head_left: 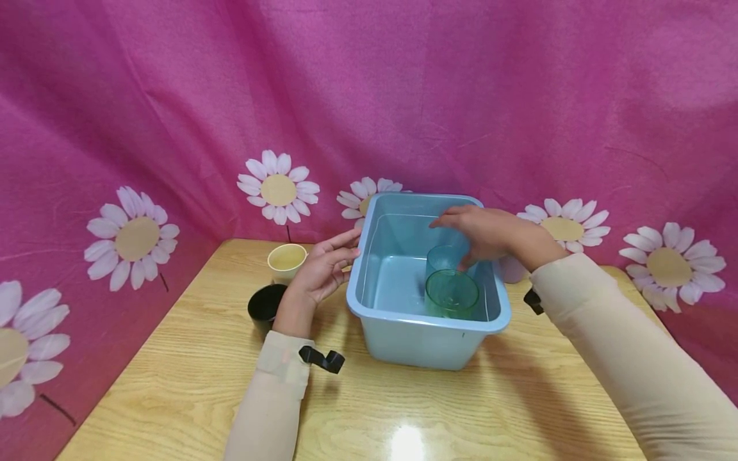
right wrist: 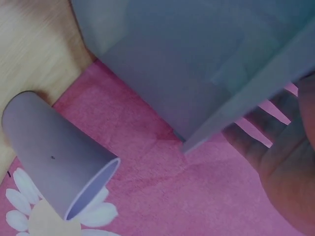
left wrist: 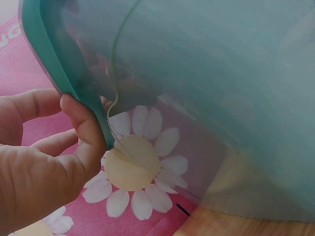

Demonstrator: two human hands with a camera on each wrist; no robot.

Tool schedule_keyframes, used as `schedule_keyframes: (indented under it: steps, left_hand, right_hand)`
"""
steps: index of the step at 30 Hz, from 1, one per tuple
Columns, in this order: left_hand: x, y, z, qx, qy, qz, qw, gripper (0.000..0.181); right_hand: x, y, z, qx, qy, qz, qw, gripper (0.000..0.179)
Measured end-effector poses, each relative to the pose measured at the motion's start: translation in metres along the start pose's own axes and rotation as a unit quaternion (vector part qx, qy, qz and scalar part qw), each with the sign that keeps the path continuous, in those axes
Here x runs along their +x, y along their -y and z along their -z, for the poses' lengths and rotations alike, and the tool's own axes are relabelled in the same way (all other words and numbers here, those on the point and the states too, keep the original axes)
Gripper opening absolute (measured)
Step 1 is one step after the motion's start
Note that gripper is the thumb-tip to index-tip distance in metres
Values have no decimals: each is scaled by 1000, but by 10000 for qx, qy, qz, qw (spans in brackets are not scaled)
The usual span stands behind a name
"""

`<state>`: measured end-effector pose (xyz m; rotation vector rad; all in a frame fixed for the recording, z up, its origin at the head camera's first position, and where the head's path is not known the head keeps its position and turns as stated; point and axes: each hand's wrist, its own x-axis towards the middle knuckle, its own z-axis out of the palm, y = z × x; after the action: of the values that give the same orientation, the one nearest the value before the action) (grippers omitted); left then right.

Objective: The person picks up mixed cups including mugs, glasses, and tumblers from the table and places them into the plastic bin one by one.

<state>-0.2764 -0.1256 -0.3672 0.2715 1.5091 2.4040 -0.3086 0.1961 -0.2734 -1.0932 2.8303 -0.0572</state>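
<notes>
A light blue plastic tub [head_left: 412, 342] stands on the table. My left hand [head_left: 324, 270] holds its left rim; the left wrist view shows the thumb [left wrist: 84, 130] against the rim. Inside, toward the right, are a green see-through cup [head_left: 452, 296] and a blue see-through cup [head_left: 439, 257] just behind it. Over the blue cup is my right hand [head_left: 487, 232], fingers spread and thumb pointing down near the cups. In the right wrist view this hand [right wrist: 285, 147] appears beyond the tub's rim with gaps between its fingers. Whether the thumb touches a cup I cannot tell.
Left of the tub stand a yellow cup [head_left: 286, 262] and a black cup [head_left: 265, 306], partly behind my left wrist. A pale purple cup [right wrist: 59, 152] stands right of the tub. Pink daisy-printed cloth [head_left: 369, 96] hangs behind the wooden table [head_left: 357, 410].
</notes>
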Motion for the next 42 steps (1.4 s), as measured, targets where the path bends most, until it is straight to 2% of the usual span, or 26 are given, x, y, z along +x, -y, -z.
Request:
schedule_keyframes:
  steps: [13, 25, 34, 42]
  left_hand:
    - [1, 0, 1, -58, 23, -13, 10000, 56]
    - [1, 0, 0, -49, 46, -20, 10000, 57]
    - [0, 1, 1, -32, 112, -16, 9999, 57]
    - [1, 1, 2, -28, 113, 0, 9999, 57]
  right_hand:
    - [-15, -11, 19, -82, -587, 99, 9982, 75]
    - [-44, -33, 34, 134, -899, -276, 9955, 73]
    - [-63, -65, 28, 310, -1269, -294, 9910, 65]
    - [-72, -89, 13, 399, -1334, -693, 9878, 70]
